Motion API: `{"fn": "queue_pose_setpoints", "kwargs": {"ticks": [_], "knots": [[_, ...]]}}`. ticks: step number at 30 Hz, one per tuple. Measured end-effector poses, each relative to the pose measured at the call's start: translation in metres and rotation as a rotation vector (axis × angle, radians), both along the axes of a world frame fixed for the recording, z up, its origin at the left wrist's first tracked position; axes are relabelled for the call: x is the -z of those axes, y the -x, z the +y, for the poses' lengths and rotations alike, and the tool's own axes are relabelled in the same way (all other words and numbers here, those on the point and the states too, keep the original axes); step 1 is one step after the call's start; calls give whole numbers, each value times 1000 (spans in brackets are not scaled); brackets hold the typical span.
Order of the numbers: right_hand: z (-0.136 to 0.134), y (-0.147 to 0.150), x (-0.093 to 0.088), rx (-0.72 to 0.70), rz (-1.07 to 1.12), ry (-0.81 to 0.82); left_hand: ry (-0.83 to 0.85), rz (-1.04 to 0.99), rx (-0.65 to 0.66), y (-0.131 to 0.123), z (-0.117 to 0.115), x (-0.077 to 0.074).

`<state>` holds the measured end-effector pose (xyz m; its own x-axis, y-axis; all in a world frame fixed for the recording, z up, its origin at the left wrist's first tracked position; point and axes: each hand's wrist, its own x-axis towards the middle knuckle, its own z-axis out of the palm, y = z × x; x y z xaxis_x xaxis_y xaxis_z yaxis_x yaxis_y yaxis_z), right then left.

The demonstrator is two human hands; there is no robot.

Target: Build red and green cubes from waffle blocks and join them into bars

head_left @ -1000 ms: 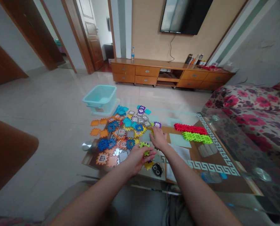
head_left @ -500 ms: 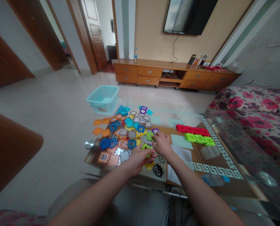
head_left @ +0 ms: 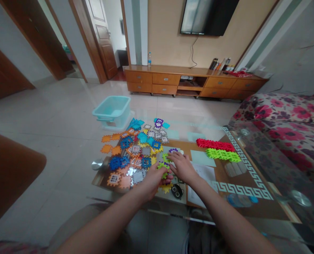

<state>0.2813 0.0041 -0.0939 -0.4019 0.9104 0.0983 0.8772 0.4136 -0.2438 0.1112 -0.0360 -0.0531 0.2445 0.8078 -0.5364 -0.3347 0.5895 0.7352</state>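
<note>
My left hand (head_left: pixel 154 178) is closed around a lime-green interlocking tile (head_left: pixel 162 167) with notched edges, held above the near side of the glass table. Dark purple bits show along the tile's top edge; whether they belong to a joined piece, I cannot tell. My right hand (head_left: pixel 182 165) reaches in from the right, its fingertips on a second lime-green tile (head_left: pixel 165 157) just beyond the first. A purple tile (head_left: pixel 173 150) lies behind the right fingers. Left of my hands spreads a pile of orange, blue, grey and yellow tiles, including a dark blue tile (head_left: pixel 146 162).
Red tiles (head_left: pixel 215 144) and lime-green tiles (head_left: pixel 222 155) stand in long rows on the right. A turquoise tub (head_left: pixel 111 114) is beyond the table's far left. A black round object (head_left: pixel 177 191) and papers (head_left: pixel 203 176) lie near my right forearm. A bottle (head_left: pixel 238 200) shows at the right front.
My right hand has stretched its fingers left over the second lime-green tile. That tile and the purple one have shifted slightly towards me. My left hand keeps its grip.
</note>
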Motion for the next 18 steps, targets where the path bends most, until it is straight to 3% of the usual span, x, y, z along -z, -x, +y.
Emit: {"fn": "queue_pose_setpoints", "kwargs": {"ticks": [7, 12, 18], "knots": [[0, -7, -4, -63, -9, -14, 13, 38, 43, -5, -3, 7], [0, -3, -12, -107, -15, 1, -75, 96, 125, -7, -4, 13], [-1, -3, -10, -84, 24, -29, -95, 91, 178, -9, -9, 11]]}}
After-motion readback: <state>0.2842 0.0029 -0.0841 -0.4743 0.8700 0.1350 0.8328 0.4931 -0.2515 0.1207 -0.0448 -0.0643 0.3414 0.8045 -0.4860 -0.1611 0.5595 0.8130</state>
